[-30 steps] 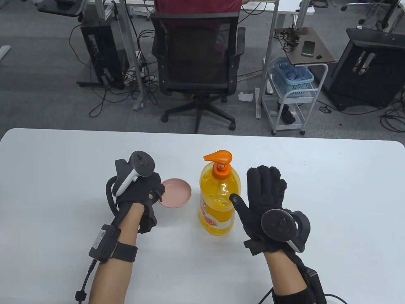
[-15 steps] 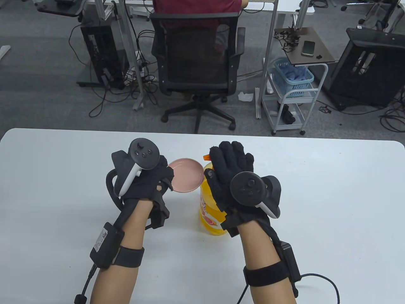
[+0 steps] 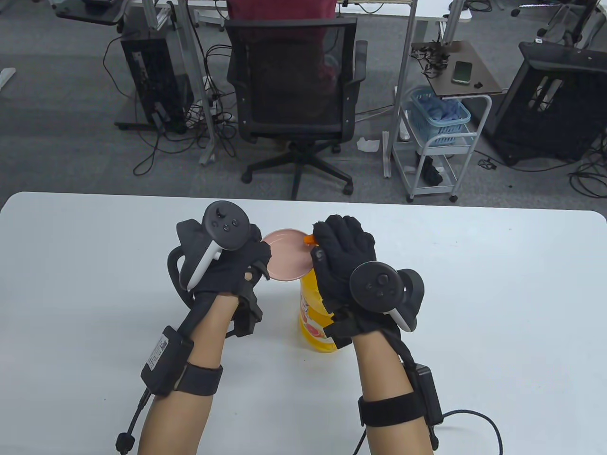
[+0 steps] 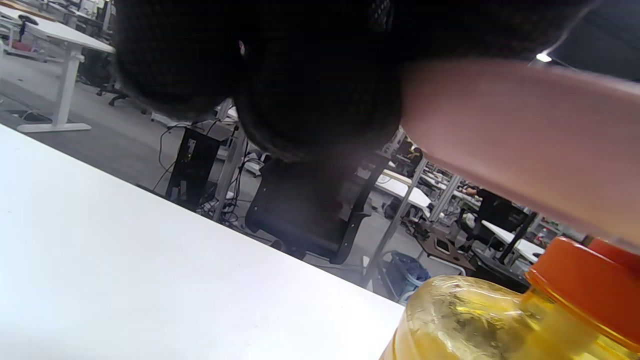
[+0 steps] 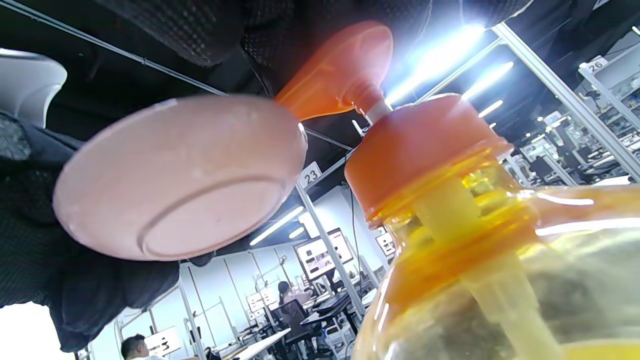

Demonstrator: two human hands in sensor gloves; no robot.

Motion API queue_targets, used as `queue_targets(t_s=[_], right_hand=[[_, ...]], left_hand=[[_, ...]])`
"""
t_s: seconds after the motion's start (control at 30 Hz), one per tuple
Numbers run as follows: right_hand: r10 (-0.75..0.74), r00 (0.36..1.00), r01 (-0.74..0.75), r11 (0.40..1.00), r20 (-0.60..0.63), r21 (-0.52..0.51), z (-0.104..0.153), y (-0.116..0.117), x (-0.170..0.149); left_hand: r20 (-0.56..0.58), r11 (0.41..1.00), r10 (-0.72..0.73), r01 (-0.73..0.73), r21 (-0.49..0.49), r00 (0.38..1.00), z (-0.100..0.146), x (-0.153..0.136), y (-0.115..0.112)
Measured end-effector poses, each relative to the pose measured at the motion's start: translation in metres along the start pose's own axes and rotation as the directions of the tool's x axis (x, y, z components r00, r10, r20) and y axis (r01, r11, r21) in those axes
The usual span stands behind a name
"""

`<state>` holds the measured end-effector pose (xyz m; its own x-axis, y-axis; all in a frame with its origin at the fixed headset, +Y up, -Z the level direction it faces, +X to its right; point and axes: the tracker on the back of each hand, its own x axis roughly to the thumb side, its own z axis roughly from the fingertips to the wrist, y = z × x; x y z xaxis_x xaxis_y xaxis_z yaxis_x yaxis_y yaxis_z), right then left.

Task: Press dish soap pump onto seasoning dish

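A yellow dish soap bottle (image 3: 313, 308) with an orange pump stands upright mid-table. My left hand (image 3: 246, 265) holds a small pink seasoning dish (image 3: 287, 256) in the air, its rim just under the pump spout (image 3: 309, 239). My right hand (image 3: 339, 251) lies flat on top of the pump head and hides most of it. In the right wrist view the dish's underside (image 5: 180, 180) sits under the orange spout (image 5: 340, 70) above the orange collar (image 5: 425, 145). The left wrist view shows the dish (image 4: 525, 140) above the bottle's shoulder (image 4: 465, 320).
The white table (image 3: 498, 294) carries only the bottle. Past its far edge stand a black office chair (image 3: 294, 90), a white cart with a blue basket (image 3: 438, 118) and computer towers on the floor.
My left hand lifted the dish off the table and brought it right, under the spout. My right hand moved from beside the bottle onto the pump head.
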<state>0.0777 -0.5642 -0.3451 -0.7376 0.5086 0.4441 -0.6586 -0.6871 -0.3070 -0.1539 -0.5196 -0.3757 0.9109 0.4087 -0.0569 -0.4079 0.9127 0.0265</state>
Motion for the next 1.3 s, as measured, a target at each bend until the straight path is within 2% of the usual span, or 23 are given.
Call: queue_targets(t_s=[0.13,0.23,0.43,0.57,0.73,0.87,1.0,1.1,1.3], right_hand=[[0.009,1.000,-0.009,1.000,0.010,-0.024,0.005,0.005,-0.003],[-0.042,0.999,0.042,0.999,-0.001,0.023,0.005,0.005,-0.008],[-0.120,0.993,0.120,0.992,-0.002,0.033,0.001,0.005,-0.014],[-0.176,0.984,0.177,0.981,-0.022,0.077,-0.001,0.001,-0.017],[-0.148,0.989,0.148,0.989,-0.028,0.000,0.015,-0.012,-0.031],[-0.115,0.991,0.116,0.993,-0.069,0.001,0.038,-0.014,-0.054],[-0.044,0.993,0.050,0.997,-0.110,0.056,0.066,-0.003,-0.079],[-0.015,0.991,0.028,0.995,-0.133,0.100,0.089,0.015,-0.098],[0.018,0.983,0.017,0.983,-0.184,0.185,0.125,0.051,-0.124]], left_hand=[[0.009,1.000,-0.009,0.009,0.003,1.000,0.001,0.002,0.002],[0.015,1.000,-0.013,0.012,0.012,1.000,0.002,0.002,0.004],[0.035,0.999,0.009,-0.010,0.035,0.999,0.003,-0.004,0.009],[0.026,0.999,0.020,-0.021,0.028,0.999,-0.002,-0.012,0.015],[-0.018,0.992,0.100,-0.098,0.078,0.995,-0.005,-0.037,0.019],[-0.055,0.987,0.114,-0.107,0.121,0.992,-0.007,-0.060,0.014],[-0.111,0.988,0.108,-0.094,0.119,0.988,-0.013,-0.087,-0.009],[-0.170,0.992,0.095,-0.079,0.098,0.981,-0.019,-0.113,-0.043],[-0.287,0.994,0.100,-0.107,-0.010,0.953,-0.027,-0.159,-0.140]])
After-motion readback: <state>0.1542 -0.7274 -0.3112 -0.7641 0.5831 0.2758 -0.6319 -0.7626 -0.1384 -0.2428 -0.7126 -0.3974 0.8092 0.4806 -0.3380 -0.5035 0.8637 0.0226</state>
